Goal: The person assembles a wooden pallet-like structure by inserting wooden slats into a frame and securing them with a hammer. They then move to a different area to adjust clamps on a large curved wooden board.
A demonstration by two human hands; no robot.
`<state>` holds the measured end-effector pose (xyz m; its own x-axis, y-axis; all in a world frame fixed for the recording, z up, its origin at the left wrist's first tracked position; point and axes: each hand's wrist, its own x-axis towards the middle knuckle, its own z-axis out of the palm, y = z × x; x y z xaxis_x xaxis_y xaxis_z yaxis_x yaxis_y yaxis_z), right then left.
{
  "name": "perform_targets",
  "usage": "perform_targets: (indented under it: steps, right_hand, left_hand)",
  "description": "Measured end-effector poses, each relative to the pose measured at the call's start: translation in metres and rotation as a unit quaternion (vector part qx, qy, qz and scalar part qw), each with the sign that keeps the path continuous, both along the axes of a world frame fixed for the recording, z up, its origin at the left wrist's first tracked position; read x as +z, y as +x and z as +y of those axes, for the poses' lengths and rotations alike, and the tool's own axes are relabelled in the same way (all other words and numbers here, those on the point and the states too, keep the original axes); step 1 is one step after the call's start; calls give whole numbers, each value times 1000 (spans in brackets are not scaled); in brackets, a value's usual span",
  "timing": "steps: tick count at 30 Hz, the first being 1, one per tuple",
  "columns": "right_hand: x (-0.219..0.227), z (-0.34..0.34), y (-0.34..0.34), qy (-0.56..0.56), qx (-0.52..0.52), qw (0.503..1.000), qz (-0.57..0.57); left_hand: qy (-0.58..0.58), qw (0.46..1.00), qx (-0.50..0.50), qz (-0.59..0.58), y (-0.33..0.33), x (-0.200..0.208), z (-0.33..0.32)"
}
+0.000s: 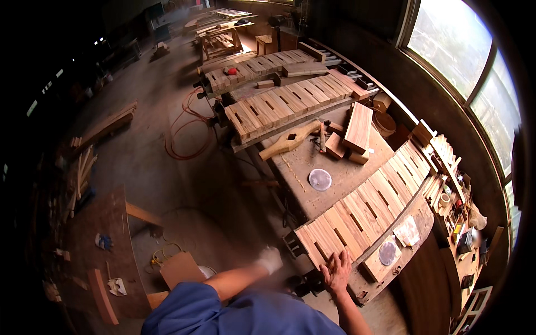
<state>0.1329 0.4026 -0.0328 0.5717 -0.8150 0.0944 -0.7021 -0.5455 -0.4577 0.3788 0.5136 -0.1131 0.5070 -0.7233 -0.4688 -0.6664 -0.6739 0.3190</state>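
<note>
My right hand lies flat, fingers spread, on the near end of a long panel of glued wooden slats that rests on the workbench. In a pale glove, my left hand hangs below the bench edge beside the panel's near corner, and whether it grips anything is unclear. A dark clamp sits under the panel's near end.
Two more slatted panels lie further along the bench, with a curved wooden piece, stacked blocks and round sanding discs between. An orange cable loops on the floor; boards and offcuts lie left. Shelves with small items line the window wall.
</note>
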Motion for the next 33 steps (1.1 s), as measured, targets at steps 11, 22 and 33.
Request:
perform_targets:
  steps: [11,22,33]
  right_hand:
    - [3,-1,3,-3,6,1000,1]
    - [2,-1,0,2,1,1000,11]
    - [5,0,1,6,4,1000,3]
  left_hand:
    - [-81,775,99,619,71,-31,10]
    - [-96,971,-166,-143,4,13,9]
    - [-40,906,-376,191,58,-44,-25]
